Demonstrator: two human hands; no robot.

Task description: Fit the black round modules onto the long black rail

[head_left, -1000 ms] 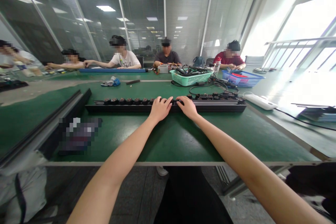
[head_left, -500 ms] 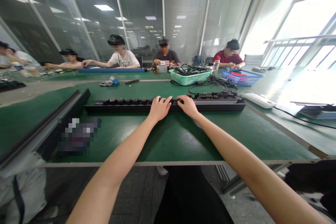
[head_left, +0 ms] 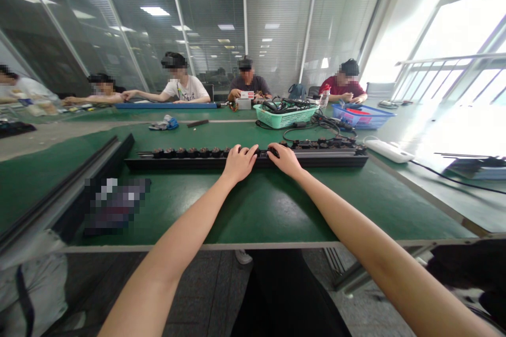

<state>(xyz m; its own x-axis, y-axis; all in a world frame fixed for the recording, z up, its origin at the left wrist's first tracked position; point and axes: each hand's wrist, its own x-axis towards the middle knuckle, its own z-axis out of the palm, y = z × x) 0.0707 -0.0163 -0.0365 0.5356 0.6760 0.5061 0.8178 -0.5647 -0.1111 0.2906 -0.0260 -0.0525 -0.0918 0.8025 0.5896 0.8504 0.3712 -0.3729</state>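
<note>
A long black power strip (head_left: 174,160) with a row of round sockets lies across the green table (head_left: 253,210). My left hand (head_left: 238,162) rests on its middle, fingers curled over the top. My right hand (head_left: 286,160) sits just to the right on the same strip, fingers bent and pressing on a socket part that I cannot make out clearly. Both hands nearly touch each other.
A black rail (head_left: 79,179) runs along the left. Behind the strip are a green basket (head_left: 285,116) of cables, a blue tray (head_left: 361,117), a white power strip (head_left: 389,151) and loose cords. Several people sit at the far side.
Both hands stay on the middle of the strip; the fingers have shifted only slightly.
</note>
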